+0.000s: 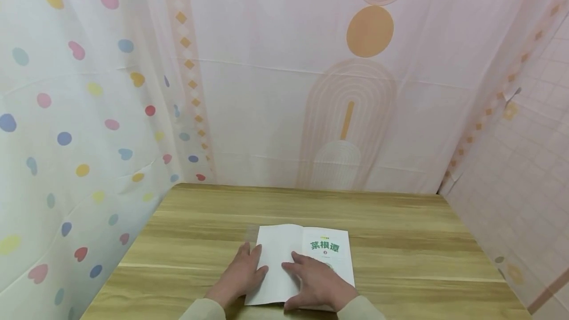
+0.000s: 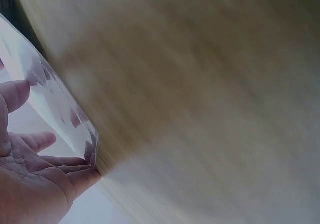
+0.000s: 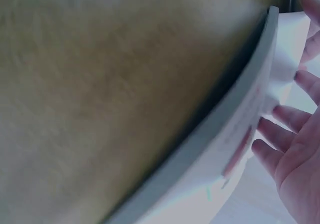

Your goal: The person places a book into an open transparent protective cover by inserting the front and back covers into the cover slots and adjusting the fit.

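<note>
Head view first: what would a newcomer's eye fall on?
Probably the open white book on the wooden table, with green characters on its right page. The left hand rests at its left edge, the right hand across its lower right. Behind, an orange disc stands out on the pale backdrop.

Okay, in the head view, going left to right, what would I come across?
Spotted curtain, left hand, open book's blank page, right hand, grid-patterned curtain.
</note>
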